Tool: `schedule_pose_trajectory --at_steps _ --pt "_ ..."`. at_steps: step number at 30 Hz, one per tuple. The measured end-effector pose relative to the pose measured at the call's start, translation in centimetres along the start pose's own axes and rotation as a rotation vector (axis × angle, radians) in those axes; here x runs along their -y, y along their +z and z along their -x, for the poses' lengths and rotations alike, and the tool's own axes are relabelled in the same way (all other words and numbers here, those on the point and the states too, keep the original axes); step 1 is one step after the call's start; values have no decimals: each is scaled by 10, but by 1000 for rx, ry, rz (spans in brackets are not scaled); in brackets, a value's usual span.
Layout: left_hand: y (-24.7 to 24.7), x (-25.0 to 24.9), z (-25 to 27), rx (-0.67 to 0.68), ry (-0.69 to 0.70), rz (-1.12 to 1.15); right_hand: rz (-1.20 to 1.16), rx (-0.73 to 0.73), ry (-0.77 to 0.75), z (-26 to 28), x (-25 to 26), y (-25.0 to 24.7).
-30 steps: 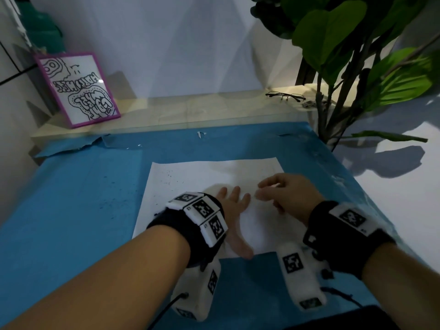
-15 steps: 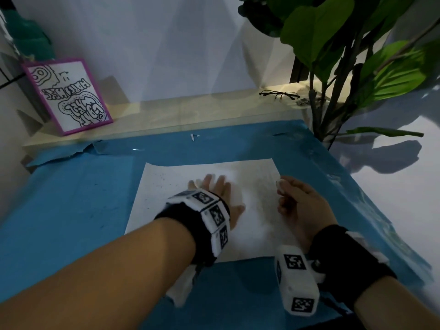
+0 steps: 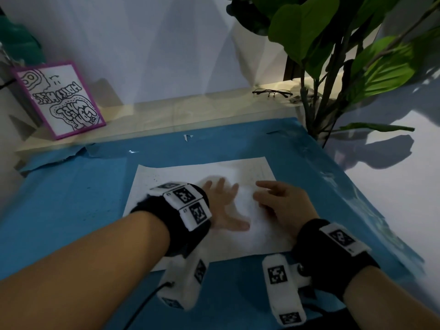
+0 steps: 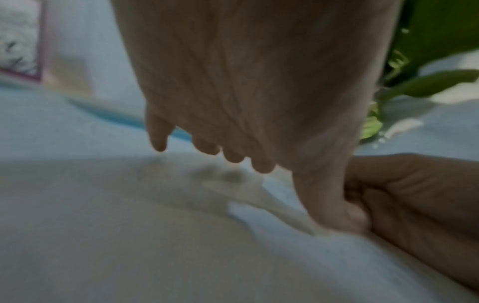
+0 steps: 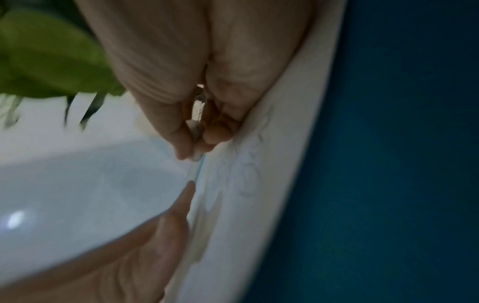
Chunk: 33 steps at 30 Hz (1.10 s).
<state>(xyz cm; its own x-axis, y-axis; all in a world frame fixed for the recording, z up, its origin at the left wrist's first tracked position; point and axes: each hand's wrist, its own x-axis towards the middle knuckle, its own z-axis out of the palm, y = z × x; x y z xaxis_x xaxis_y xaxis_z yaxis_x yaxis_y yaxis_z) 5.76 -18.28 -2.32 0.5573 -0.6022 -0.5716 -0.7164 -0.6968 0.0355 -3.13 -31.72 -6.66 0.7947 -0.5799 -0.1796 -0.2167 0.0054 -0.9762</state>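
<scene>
White paper sheet (image 3: pixel 166 179) lies flat at frame centre on the blue table cover (image 3: pixel 71 198); left hand (image 3: pixel 223 206) rests on it, fingers straight and spread, evidently pinning it against sliding; right hand (image 3: pixel 281 203), just to its right, curls thumb and fingers to pinch a small pale item (image 5: pixel 195 127), not identifiable, apparently poised to work the sheet.

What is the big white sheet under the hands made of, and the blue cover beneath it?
The flat white rectangular sheet looks like paper: thin, matt, sharp corners, lying flat where the left hand presses it. The blue table cover seems to be thin plastic film or coated paper: it shines faintly, wrinkles, and its far edge is torn.
</scene>
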Motion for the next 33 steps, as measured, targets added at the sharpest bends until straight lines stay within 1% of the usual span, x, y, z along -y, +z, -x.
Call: schedule_pose_trajectory --at_steps 3,5,7,10,11,12,14,15,16,17,19,20,21,23,24,25,27,28,29,32,33 --pt "8 5 -7 45 -17 -12 405 72 -52 -10 14 3" --pt "10 7 -8 51 -20 16 583 91 -76 -20 23 5" --pt "10 6 -8 30 -22 25 671 134 -98 -23 29 11" --pt "11 4 -9 16 -19 2 800 317 -112 -19 36 16" --pt "11 5 -9 19 -19 7 843 341 -108 -21 40 15" --pt "11 5 -9 24 -18 13 875 324 -111 -25 44 14" --pt "10 5 -8 26 -14 10 920 227 -149 -34 50 11" --pt "10 5 -8 20 -12 6 952 201 -177 -34 52 13" --pt "10 4 -8 12 -10 2 996 214 -208 -33 52 17" --pt "10 3 -8 6 -8 -2 1043 269 -230 -30 50 21" --pt "10 3 -8 -7 -6 -12 1092 398 -205 -24 50 24" --pt "10 3 -8 -1 -8 -6 1097 417 -177 -27 53 22" --pt "10 4 -7 8 -9 5 1096 397 -169 -33 56 17" --pt "10 4 -8 15 -9 16 1090 306 -170 -45 62 12" --pt "9 4 -7 15 -10 13 1107 295 -182 -47 63 13" --pt "9 4 -6 11 -8 5 1147 331 -203 -45 63 16" --pt "9 3 -4 -1 8 -21 1236 466 -234 -38 60 24" --pt "9 2 -4 -7 14 -31 1250 507 -223 -35 60 25" --pt "9 3 -4 -9 14 -24 1236 516 -204 -37 62 24" --pt "10 4 -7 8 -5 1 1187 399 -211 -49 68 20" --pt "10 5 -7 10 -5 -1 1203 405 -227 -50 68 22"
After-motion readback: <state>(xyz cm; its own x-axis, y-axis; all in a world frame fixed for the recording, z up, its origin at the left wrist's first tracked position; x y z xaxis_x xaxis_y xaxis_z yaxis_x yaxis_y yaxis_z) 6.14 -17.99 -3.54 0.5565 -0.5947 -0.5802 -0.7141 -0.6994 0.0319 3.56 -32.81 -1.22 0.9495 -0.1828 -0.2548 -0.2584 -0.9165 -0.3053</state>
